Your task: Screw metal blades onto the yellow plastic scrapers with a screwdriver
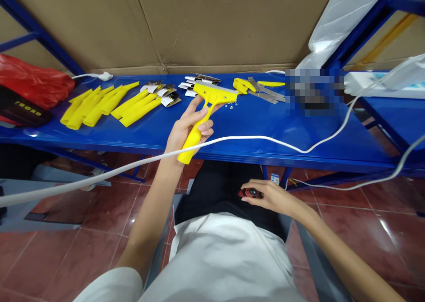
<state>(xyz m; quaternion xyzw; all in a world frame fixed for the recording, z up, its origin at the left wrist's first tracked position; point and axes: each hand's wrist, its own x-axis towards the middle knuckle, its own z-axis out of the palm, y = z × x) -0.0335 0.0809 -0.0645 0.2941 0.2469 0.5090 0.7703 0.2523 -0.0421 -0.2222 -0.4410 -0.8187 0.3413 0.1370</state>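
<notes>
A yellow scraper (194, 136) with a wide head is gripped by its handle in my left hand (186, 127), tilted over the table's front edge. A metal strip runs along the scraper's head, and a screw shows near its right end. Down on my lap, my right hand (267, 195) is closed around a red-and-black screwdriver (245, 193); only its handle shows. Small screws or nuts (231, 107) lie just past the scraper head. Loose yellow parts (243, 86) and flat metal blades (265, 96) are to their right.
Yellow scraper handles (96, 109) lie in rows at the left, beside card-topped yellow pieces (142, 107) and a stack of packets (190, 86). A white cable (265, 137) crosses in front of the blue table (149, 136). A red bag (29, 80) sits far left.
</notes>
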